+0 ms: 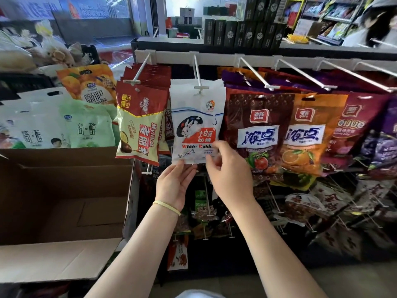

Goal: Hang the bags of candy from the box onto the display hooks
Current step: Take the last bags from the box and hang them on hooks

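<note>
Take the white hook that juts out of the top rail as your landmark. The White Rabbit bag hangs straight below the hook's front tip, its punched top at the tip and its long axis vertical, printed face turned toward you and bottom seam pointing at the floor. It sits between the red Mylikes bags on one side and the brown Yake bags on the other, just touching or overlapping both.

Your hands are both below the hook, at the bag's bottom edge. Your left hand is palm up and loosely spread, fingertips touching the lower left corner from underneath. Your right hand reaches from the lower right, thumb on the front face and fingers curled behind, lightly pinching that corner. The right hand is higher on the bag and has the firmer hold; the left only supports.

From here the bag looks threaded on, though whether its hole has passed fully behind the hook's tip is hard to tell. If it needs seating, the push runs along the hook's shaft, back toward the rail.

The cardboard box stands open well off to the left of the hook and lower down; no bags show in the part you can see.
</note>
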Demonstrator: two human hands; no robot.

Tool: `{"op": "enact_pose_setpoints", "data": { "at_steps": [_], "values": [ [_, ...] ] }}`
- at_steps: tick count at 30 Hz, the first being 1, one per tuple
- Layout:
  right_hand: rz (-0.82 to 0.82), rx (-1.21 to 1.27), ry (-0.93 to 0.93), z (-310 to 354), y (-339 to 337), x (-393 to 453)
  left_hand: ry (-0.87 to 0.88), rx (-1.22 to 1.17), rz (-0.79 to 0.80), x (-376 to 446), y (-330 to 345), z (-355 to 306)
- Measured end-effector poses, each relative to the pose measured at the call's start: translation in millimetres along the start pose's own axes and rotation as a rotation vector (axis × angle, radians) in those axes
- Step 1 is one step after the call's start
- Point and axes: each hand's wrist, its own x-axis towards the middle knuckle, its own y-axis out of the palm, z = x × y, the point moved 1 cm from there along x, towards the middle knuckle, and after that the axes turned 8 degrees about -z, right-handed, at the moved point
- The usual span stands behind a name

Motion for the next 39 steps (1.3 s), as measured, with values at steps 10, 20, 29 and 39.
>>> {"op": "enact_pose_setpoints", "data": {
  "at_steps": [10, 20, 29, 39],
  "values": [
    [-0.259, -0.074, 0.047, -15.1, -31.6, 31.1, -0.094, 0.488, 0.221, -39.0, 40.7, -21.4],
    [0.13, -0.276, 0.073, -75.9, -76.6, 52.4, 1.294, 1.197, 0.348, -43.7, 114.8, 20.1],
    [0.606, 0.07, -0.05, -121.3, -96.3, 80.5, 1.648, 1.686, 0.075, -17.4, 149.4, 81.6],
    [0.117, -0.073, -0.354, -112.1, -94.1, 125.2, 1.73, 1.864, -0.072, 3.7, 158.6, 90.6]
  ]
}}
